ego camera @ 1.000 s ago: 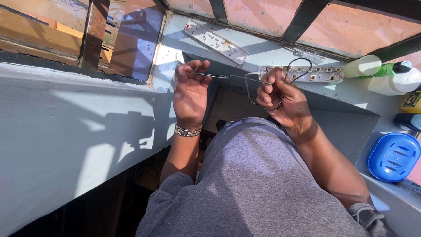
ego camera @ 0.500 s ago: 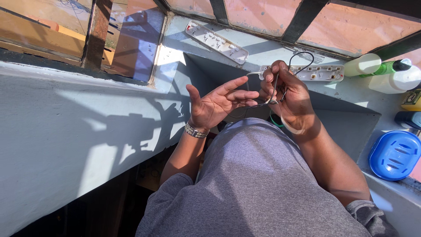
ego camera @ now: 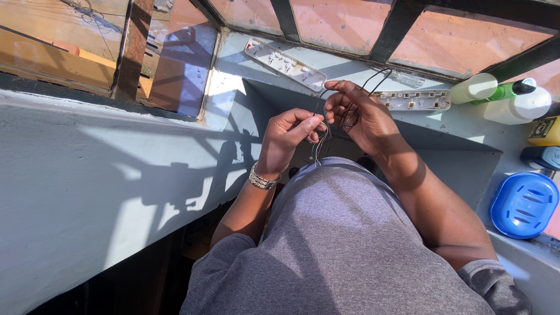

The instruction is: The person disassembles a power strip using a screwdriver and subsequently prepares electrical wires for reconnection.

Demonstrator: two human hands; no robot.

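A thin dark wire [ego camera: 319,137] with loops hangs between my two hands, above my grey-shirted belly. My left hand [ego camera: 289,135], with a metal bracelet at the wrist, pinches the wire between thumb and forefinger. My right hand [ego camera: 356,114] holds the upper loops of the same wire, and one loop arcs above it toward the window. Loose wire ends dangle below my left fingers.
Two white opened power strips [ego camera: 286,64] [ego camera: 415,100] lie on the pale ledge under the window. White and green bottles [ego camera: 501,99], a yellow container [ego camera: 545,131] and a blue round lid [ego camera: 524,204] sit at the right. A grey wall [ego camera: 105,175] is on the left.
My left hand was open with its palm up half a second ago; it has now closed its fingers on the wire next to my right hand. Both hands sit lower than before.
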